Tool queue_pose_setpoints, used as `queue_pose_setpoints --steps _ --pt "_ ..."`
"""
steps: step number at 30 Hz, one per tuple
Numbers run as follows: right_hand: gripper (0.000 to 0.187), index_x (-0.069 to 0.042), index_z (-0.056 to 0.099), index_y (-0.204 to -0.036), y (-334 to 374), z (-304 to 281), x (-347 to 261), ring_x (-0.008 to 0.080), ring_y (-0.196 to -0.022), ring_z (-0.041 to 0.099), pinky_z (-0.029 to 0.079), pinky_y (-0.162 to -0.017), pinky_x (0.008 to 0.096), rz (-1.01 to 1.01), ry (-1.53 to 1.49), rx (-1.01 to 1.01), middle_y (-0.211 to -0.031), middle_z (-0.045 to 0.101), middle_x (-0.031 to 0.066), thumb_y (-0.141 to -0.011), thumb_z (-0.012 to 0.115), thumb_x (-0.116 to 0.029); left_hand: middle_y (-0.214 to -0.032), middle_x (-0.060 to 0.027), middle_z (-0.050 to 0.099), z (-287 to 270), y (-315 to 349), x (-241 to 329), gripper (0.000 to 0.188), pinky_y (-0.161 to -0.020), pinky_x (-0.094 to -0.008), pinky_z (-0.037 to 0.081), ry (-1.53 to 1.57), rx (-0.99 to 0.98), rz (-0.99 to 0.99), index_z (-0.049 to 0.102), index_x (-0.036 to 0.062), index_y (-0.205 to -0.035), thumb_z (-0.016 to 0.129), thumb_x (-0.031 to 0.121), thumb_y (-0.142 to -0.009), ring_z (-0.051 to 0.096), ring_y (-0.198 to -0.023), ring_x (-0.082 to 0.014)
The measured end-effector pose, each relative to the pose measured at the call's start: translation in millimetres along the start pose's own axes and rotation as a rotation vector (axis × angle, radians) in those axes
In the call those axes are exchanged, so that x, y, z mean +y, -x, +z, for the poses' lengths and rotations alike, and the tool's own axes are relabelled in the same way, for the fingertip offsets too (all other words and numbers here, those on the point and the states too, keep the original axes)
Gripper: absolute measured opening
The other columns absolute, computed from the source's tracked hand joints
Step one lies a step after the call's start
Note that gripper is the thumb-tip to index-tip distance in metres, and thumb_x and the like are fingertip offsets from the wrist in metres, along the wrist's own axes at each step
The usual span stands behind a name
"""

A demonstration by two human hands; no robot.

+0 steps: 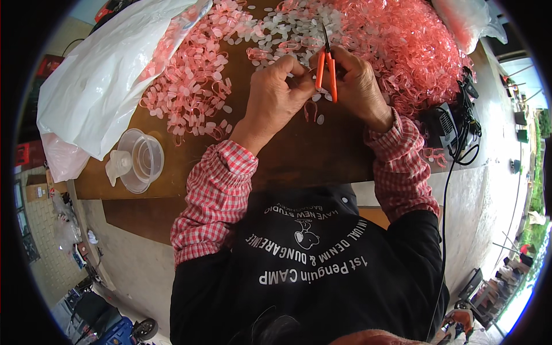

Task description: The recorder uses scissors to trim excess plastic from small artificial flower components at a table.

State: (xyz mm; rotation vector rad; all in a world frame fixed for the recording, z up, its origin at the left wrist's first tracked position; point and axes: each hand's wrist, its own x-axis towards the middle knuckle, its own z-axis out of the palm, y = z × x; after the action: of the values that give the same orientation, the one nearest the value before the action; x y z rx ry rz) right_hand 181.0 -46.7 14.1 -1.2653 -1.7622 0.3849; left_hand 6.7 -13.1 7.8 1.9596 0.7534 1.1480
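Observation:
Small scissors with orange handles and thin dark pointed blades are gripped in my right hand, tips directed away from me. Close beside them, my left hand is closed in a pinch, its fingertips nearly meeting my right fingers. Whatever small piece lies in that pinch is too hidden to name. Below my hands, a pink loop-shaped plastic piece and a white oval piece rest on the brown table. Beyond my hands are scattered white translucent ovals.
Pink plastic pieces spill from a white plastic bag at left. A larger heap of pink loops covers the far right. A clear plastic tub stands near the left edge. At right sits a black device with cables.

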Motion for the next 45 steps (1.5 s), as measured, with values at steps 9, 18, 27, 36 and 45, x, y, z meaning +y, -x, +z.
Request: queue_pose_setpoints --steps 9,18,27,36,45 --pt "0.013 -0.004 0.061 -0.093 -7 -37 13 0.0300 -0.052 0.060 0.046 -0.049 0.0365 0.058 0.452 0.122 -0.068 0.060 0.0154 -0.089 0.063 -0.016 -0.066 -0.0100 0.063 -14 4 -15 0.014 -0.048 -0.0279 0.047 -0.304 0.038 0.095 0.056 0.0019 -0.077 0.070 0.004 -0.079 0.060 -0.055 -0.0108" --pt "0.022 0.001 0.053 -0.085 1 -38 -10 0.0452 -0.069 0.058 0.045 -0.058 0.0466 0.151 0.435 -0.015 -0.072 0.058 0.0248 -0.083 0.068 -0.015 -0.089 -0.0075 0.068 -14 -1 -1 0.011 -0.047 -0.0224 0.039 0.879 0.041 -0.582 0.063 0.0103 -0.102 0.063 0.011 -0.091 0.049 -0.048 -0.0067" --pt "0.029 0.001 0.052 -0.098 7 -13 -20 0.0407 -0.078 0.059 0.048 -0.064 0.0445 -0.087 0.338 -0.052 -0.088 0.057 0.0199 -0.080 0.070 -0.013 -0.090 -0.0043 0.067 -16 -1 -1 0.014 -0.057 -0.0279 0.039 1.099 0.111 -0.709 0.065 0.0120 -0.105 0.063 0.018 -0.093 0.044 -0.054 -0.0089" --pt "0.046 -0.001 0.052 -0.114 11 3 -12 0.0327 -0.088 0.058 0.049 -0.073 0.0405 -0.114 0.464 -0.091 -0.099 0.055 0.0166 -0.077 0.072 -0.019 -0.080 -0.0028 0.061 -8 2 0 0.012 -0.055 -0.0219 0.040 1.116 0.177 -0.701 0.067 0.0048 -0.097 0.068 0.014 -0.089 0.048 -0.060 -0.0090" --pt "0.025 0.001 0.049 -0.100 12 3 -28 0.0393 -0.071 0.060 0.049 -0.059 0.0451 -0.060 0.495 -0.075 -0.095 0.052 0.0205 -0.086 0.064 -0.013 -0.077 -0.0022 0.062 0 2 1 0.009 -0.053 -0.0206 0.040 0.918 0.224 -0.629 0.067 0.0011 -0.091 0.068 0.010 -0.088 0.050 -0.059 -0.0078"
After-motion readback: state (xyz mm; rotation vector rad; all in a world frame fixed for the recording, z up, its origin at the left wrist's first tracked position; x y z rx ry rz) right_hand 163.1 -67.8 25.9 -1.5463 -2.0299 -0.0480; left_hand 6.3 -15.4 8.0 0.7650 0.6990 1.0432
